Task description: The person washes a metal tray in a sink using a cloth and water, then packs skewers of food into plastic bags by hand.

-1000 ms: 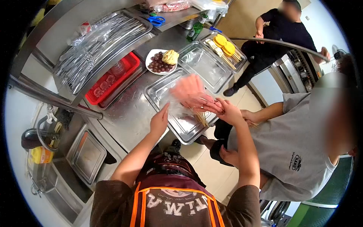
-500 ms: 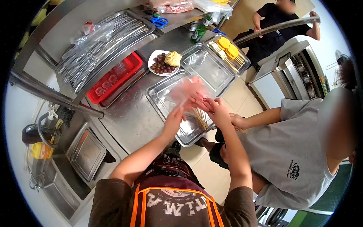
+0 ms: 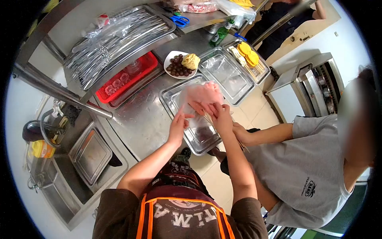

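A clear plastic bag (image 3: 193, 92) with pink meat pieces (image 3: 211, 95) inside is above a steel tray (image 3: 169, 98). My left hand (image 3: 179, 126) is at the bag's near left edge, fingers bent and pinched on the film. On the bag's near right side, my right hand (image 3: 223, 120) is closed with its fingertips at the pink pieces. Thin wooden skewers (image 3: 208, 118) show partly between my hands, over the tray. How far the fingers wrap the bag is hard to make out.
A co-worker's hand (image 3: 242, 134) beside my right forearm holds several skewers. Beyond are a second steel tray (image 3: 243, 88), a tray of yellow slices (image 3: 248, 53), a plate of grapes (image 3: 179, 71) and a green bottle (image 3: 219, 36). A shelf post (image 3: 85, 106) stands left, beside the sink (image 3: 75, 191).
My left hand has drawn slightly left, away from my right hand. The co-worker's hand with the skewers shows more clearly. The view has shifted a little.
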### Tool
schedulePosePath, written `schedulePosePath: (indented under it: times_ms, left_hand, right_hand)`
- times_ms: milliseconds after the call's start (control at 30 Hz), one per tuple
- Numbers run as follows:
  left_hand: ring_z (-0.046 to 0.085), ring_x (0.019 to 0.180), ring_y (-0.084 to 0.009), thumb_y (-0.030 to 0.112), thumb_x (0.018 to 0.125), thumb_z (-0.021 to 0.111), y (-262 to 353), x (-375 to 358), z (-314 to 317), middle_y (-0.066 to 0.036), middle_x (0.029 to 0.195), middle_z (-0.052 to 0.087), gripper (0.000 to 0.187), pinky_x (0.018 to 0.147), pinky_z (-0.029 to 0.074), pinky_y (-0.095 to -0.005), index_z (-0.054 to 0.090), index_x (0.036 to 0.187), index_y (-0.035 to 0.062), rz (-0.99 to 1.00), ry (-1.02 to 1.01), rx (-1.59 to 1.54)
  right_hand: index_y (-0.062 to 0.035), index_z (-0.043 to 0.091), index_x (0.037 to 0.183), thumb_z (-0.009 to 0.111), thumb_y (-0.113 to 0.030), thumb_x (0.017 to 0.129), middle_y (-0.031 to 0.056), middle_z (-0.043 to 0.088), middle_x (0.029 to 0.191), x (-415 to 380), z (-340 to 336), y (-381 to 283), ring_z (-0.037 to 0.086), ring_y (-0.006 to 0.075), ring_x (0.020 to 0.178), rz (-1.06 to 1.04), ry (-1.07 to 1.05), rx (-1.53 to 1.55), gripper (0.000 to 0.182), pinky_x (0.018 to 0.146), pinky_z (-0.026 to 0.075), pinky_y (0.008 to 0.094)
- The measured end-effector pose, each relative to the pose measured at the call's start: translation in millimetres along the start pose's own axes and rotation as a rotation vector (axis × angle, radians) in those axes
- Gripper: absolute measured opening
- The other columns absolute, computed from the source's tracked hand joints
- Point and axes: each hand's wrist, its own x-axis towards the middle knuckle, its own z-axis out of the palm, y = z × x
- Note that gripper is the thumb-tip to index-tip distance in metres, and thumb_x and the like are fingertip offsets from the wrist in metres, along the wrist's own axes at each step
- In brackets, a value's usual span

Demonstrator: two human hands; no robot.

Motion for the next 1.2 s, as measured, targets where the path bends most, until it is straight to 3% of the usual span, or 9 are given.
schedulePosePath:
  times_ms: [133,167,233,267,500,800,900,1133,1200]
  left_hand:
    - [0.037,0.060,-0.0028,0.023,0.098,0.032,-19,-18,17,-0.003,0.088,0.060,0.043,0.056,0.034,-0.0158,0.027,0.140,0.0142,-0.122,-0.089,-0.034]
    - [0.037,0.059,-0.0027,0.020,0.097,0.034,-27,-20,16,-0.004,0.088,0.060,0.043,0.055,0.034,-0.0155,0.027,0.140,0.0139,-0.127,-0.071,-0.056]
    - [0.037,0.058,-0.0029,0.014,0.095,0.038,-30,-20,14,-0.004,0.088,0.059,0.043,0.055,0.035,-0.0154,0.031,0.138,0.0125,-0.173,0.026,-0.068]
    - [0.038,0.059,-0.0032,0.013,0.094,0.039,-33,-17,10,-0.003,0.087,0.058,0.042,0.055,0.035,-0.0159,0.035,0.136,0.0114,-0.198,0.098,-0.070]
    - [0.036,0.062,-0.0037,0.020,0.095,0.043,-16,2,-9,-0.001,0.084,0.058,0.035,0.057,0.033,-0.0176,0.048,0.127,0.0065,-0.070,0.197,-0.166]
    - [0.035,0.065,-0.0039,0.022,0.095,0.044,-10,-14,-7,0.004,0.083,0.049,0.035,0.060,0.032,-0.0164,0.049,0.127,0.0097,0.030,0.143,0.020]
    - [0.035,0.065,-0.0037,0.022,0.094,0.045,-26,-26,-13,0.004,0.083,0.050,0.035,0.060,0.031,-0.0160,0.049,0.127,0.0091,0.011,0.096,0.054]
    - [0.038,0.066,-0.0036,0.022,0.094,0.046,-34,-26,-23,0.003,0.084,0.052,0.035,0.061,0.034,-0.0169,0.050,0.125,0.0074,-0.088,0.142,-0.031]
    - [0.038,0.066,-0.0038,0.022,0.094,0.046,-29,-25,-21,0.002,0.084,0.053,0.036,0.062,0.035,-0.0174,0.050,0.125,0.0060,-0.083,0.129,-0.054]
  right_hand:
    - [-0.0122,0.047,0.123,0.068,-0.010,0.070,0.0199,0.046,0.118,-6,31,9,0.059,0.0369,0.089,-0.306,0.087,0.048,0.058,0.073,0.051,0.0404]
    - [-0.0120,0.044,0.128,0.069,-0.011,0.070,0.0198,0.044,0.124,-8,34,10,0.056,0.0355,0.099,-0.244,-0.003,0.298,0.063,0.080,0.050,0.0387]
    - [-0.0119,0.050,0.122,0.068,-0.010,0.066,0.0165,0.043,0.127,-13,37,6,0.048,0.0349,0.111,-0.213,0.038,0.235,0.059,0.088,0.043,0.0423]
    - [-0.0116,0.051,0.120,0.068,-0.009,0.065,0.0152,0.042,0.129,-23,37,7,0.045,0.0346,0.114,-0.297,0.100,-0.108,0.057,0.091,0.041,0.0435]
    - [-0.0116,0.055,0.114,0.066,-0.004,0.063,0.0107,0.043,0.129,-50,45,23,0.043,0.0328,0.117,-0.293,0.096,-0.147,0.053,0.092,0.037,0.0448]
    - [-0.0107,0.052,0.115,0.061,-0.008,0.072,0.0103,0.053,0.103,-54,47,20,0.053,0.0286,0.089,-0.275,0.070,-0.193,0.044,0.073,0.044,0.0385]
    - [-0.0119,0.049,0.120,0.064,-0.013,0.072,0.0105,0.053,0.099,-50,54,27,0.052,0.0283,0.086,-0.083,-0.031,-0.279,0.051,0.071,0.043,0.0386]
    - [-0.0125,0.046,0.123,0.073,-0.021,0.064,0.0123,0.054,0.096,-71,23,37,0.054,0.0283,0.089,-0.166,0.181,-0.366,0.066,0.072,0.044,0.0386]
    - [-0.0114,0.041,0.128,0.073,-0.021,0.062,0.0143,0.056,0.094,-74,31,57,0.055,0.0300,0.090,0.113,-0.144,-0.410,0.074,0.072,0.045,0.0396]
